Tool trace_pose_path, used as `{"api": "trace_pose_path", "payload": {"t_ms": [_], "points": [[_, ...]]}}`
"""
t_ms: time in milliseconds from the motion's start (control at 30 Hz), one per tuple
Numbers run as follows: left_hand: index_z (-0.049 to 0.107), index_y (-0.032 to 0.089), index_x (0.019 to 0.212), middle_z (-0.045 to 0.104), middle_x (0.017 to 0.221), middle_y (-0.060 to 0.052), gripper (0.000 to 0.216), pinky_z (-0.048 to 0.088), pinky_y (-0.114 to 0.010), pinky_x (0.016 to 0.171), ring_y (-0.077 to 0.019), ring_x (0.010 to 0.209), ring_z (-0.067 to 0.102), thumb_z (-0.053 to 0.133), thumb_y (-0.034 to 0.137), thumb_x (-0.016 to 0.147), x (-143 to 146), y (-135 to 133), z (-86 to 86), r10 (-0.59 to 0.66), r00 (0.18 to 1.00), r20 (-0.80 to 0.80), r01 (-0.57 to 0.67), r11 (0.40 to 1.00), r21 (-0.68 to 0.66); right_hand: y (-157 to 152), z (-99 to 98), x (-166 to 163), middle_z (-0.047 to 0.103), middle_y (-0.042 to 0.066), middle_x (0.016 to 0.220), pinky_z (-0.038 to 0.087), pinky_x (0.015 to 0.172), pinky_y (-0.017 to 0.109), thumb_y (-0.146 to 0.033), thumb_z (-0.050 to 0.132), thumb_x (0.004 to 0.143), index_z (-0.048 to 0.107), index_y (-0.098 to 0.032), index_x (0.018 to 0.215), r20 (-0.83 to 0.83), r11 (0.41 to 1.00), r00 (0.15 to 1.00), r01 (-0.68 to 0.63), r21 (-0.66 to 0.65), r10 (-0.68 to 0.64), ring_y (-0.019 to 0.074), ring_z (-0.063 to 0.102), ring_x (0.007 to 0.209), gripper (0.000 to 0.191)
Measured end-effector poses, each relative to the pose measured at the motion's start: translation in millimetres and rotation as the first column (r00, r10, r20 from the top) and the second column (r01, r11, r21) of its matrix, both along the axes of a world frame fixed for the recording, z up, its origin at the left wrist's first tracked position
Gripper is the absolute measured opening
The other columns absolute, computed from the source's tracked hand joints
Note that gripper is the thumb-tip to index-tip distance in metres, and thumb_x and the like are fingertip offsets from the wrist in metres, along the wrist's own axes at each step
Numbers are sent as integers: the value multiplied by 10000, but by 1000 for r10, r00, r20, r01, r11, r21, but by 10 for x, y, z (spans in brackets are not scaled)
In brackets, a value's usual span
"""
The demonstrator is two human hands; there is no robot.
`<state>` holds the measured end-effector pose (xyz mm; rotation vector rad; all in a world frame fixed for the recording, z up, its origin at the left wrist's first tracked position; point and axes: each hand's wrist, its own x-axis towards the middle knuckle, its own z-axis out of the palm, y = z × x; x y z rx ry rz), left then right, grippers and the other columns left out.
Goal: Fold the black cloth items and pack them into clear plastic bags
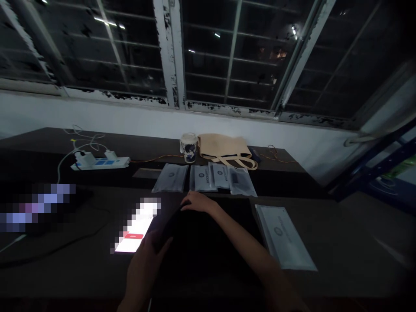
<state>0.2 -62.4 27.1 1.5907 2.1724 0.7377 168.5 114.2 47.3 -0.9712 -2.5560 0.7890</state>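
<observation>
A black piece of cloth (211,247) lies spread on the table in front of me, so dark that its outline and kind are hard to make out. My right hand (196,202) reaches across it and has its fingers closed on the raised far left edge. Lower down, my left hand (146,260) grips the same left side, its thumb apart on top and its other fingers partly lost in shadow. Just left of the cloth lies a lit phone (138,227) with a blurred screen. A flat clear pouch with a printed logo (284,236) rests to the right.
Several similar pouches (172,177) lie in a row beyond the cloth. Behind them stand a patterned cup (189,147) and a beige tote bag (224,145). A white power strip (100,163) with cables sits at the back left, near another blurred lit screen (35,208).
</observation>
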Motion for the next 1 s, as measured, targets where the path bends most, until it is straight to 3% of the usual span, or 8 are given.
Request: {"api": "trace_pose_path", "payload": {"t_ms": [100, 300, 533, 633, 767, 900, 1000], "points": [[570, 242, 1040, 694, 945, -45, 369, 511, -324, 676, -256, 874, 672, 491, 522, 812, -47, -11, -28, -70, 997, 42, 74, 992, -107, 86, -147, -28, 643, 22, 814, 417, 764, 251, -281, 746, 718, 682, -158, 818, -43, 999, 999, 9, -41, -11, 167, 594, 833, 170], [624, 251, 992, 730, 898, -14, 307, 535, -303, 701, -242, 868, 690, 515, 451, 786, -177, 42, -45, -65, 981, 184, 85, 991, -106, 17, -213, -15, 650, 37, 920, 423, 728, 250, -433, 503, 893, 588, -162, 1014, -180, 984, 975, 109, -139, -133, 147, 592, 833, 308], [614, 218, 1071, 721, 961, -52, 423, 540, -355, 746, -266, 910, 675, 537, 508, 773, -149, 221, 17, -35, 964, 262, 73, 988, -135, -5, -170, -3, 676, -1, 934, 429, 755, 216, -412, 719, 720, 642, -193, 937, -264, 974, 964, -22, -227, -40, 139, 616, 877, 318], [614, 203, 1072, 708, 990, -65, 461, 528, -345, 755, -261, 927, 662, 522, 546, 777, -60, 391, 118, -23, 966, 257, 51, 994, -101, -3, -173, -23, 679, -2, 833, 423, 741, 224, -429, 644, 790, 669, -172, 860, -278, 975, 959, -15, -221, -49, 139, 619, 815, 267], [644, 210, 918, 713, 880, -42, 370, 505, -286, 680, -232, 844, 664, 490, 524, 799, -6, 561, 231, -56, 971, 233, 71, 996, -54, -18, -150, -34, 656, -8, 706, 413, 691, 235, -502, 535, 848, 673, -157, 738, -284, 979, 957, 0, -202, -59, 142, 605, 712, 387], [641, 213, 883, 709, 849, -26, 343, 476, -260, 673, -210, 818, 656, 434, 482, 833, -50, 616, 267, -93, 978, 188, 98, 995, -15, -22, -126, -2, 685, -16, 841, 421, 719, 216, -499, 620, 786, 681, -189, 864, -302, 979, 953, -33, -199, -29, 143, 619, 805, 325], [626, 216, 860, 702, 817, -28, 376, 468, -263, 670, -213, 805, 655, 377, 497, 855, -79, 613, 250, -91, 985, 143, 99, 994, -46, -7, -139, 14, 691, -18, 897, 426, 747, 201, -396, 718, 725, 671, -199, 928, -306, 980, 952, -42, -193, -20, 137, 628, 858, 286]]}}
